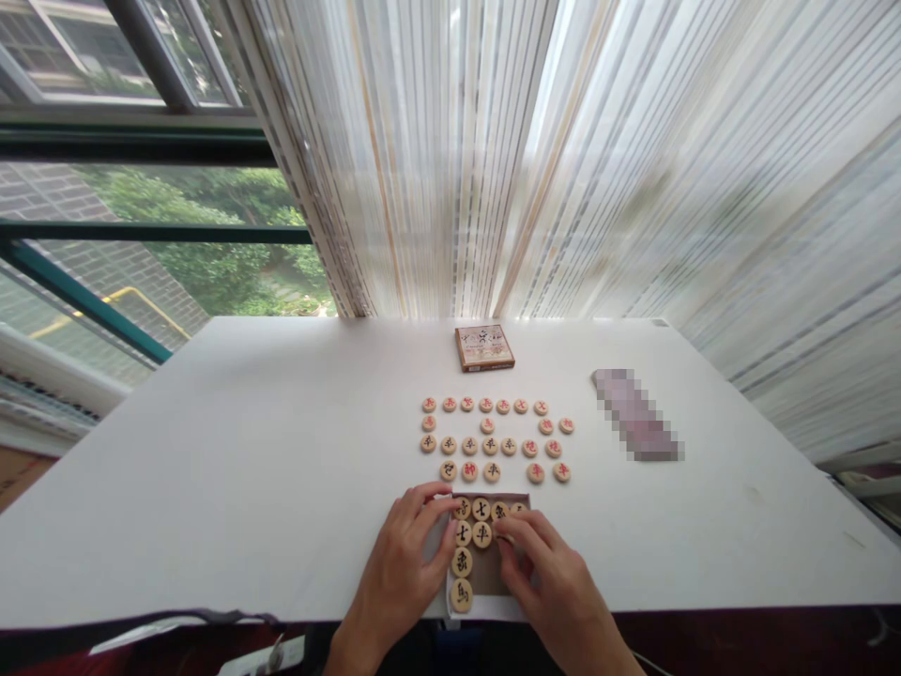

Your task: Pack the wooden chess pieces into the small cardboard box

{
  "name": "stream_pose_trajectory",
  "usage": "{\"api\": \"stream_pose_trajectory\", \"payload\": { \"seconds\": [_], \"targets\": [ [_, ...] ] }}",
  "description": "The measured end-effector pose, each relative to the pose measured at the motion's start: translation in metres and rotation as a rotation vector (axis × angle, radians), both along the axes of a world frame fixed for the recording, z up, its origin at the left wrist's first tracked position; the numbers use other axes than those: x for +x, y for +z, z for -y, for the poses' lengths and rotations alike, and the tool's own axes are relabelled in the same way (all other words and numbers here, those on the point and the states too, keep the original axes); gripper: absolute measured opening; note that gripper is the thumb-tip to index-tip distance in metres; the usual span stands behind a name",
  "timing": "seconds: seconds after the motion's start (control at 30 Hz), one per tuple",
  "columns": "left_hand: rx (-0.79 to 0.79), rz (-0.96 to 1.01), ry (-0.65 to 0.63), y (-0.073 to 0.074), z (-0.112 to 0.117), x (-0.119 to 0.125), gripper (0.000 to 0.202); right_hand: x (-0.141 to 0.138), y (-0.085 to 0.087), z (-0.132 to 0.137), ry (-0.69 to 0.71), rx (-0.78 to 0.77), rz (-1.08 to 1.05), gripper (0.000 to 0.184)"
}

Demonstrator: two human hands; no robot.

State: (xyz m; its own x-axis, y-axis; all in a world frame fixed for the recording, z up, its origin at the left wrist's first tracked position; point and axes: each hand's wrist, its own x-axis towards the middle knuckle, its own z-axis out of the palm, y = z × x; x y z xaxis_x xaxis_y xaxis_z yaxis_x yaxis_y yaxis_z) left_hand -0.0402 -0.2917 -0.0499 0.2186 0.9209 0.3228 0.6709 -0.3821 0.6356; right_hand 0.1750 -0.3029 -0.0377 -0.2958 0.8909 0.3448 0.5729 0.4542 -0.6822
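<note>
A shallow open box [496, 608] at the table's front edge holds round wooden Chinese chess pieces with black characters. They line its back row and left column, and one black piece [482, 535] sits inside the corner they form. My left hand [404, 554] rests at the box's left side, thumb and fingers apart, fingertips by the pieces in the upper left corner. Over the box's right half, my right hand [553, 573] is closed in a pinch beside that inner piece. A Chinese chess piece seems to be between its fingertips, mostly hidden by the fingers.
Beyond the box, loose red and black pieces [491, 446] lie in several rows on the white table [246, 488]. Farther back lies a printed box lid [484, 348]. A pixelated flat object [637, 413] is at the right. Striped curtains [450, 188] hang behind.
</note>
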Motion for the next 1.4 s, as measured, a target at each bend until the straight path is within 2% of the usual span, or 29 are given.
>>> {"api": "stream_pose_trajectory", "payload": {
  "seconds": [0.57, 0.73, 0.9, 1.1, 1.27, 1.4],
  "targets": [
    [0.000, 0.007, 0.006, 0.002, 0.002, 0.000, 0.021, 0.003, 0.005, 0.005, -0.164, 0.111, 0.187, 0.023],
    [-0.005, 0.021, -0.002, 0.001, 0.003, 0.000, 0.021, 0.004, 0.008, 0.005, -0.182, 0.066, 0.109, 0.021],
    [0.002, 0.095, -0.015, 0.003, 0.004, -0.001, 0.021, 0.007, 0.013, 0.005, -0.161, -0.002, -0.171, 0.019],
    [0.017, 0.253, -0.124, 0.015, -0.001, 0.010, 0.024, 0.002, 0.010, -0.010, -0.034, -0.239, -0.517, 0.015],
    [-0.009, 0.352, -0.181, 0.014, -0.007, 0.022, 0.026, 0.001, 0.008, -0.018, 0.077, -0.277, -0.506, 0.025],
    [-0.041, 0.389, -0.181, 0.009, -0.008, 0.024, 0.028, 0.004, 0.001, -0.018, 0.121, -0.136, -0.382, 0.034]
  ]
}}
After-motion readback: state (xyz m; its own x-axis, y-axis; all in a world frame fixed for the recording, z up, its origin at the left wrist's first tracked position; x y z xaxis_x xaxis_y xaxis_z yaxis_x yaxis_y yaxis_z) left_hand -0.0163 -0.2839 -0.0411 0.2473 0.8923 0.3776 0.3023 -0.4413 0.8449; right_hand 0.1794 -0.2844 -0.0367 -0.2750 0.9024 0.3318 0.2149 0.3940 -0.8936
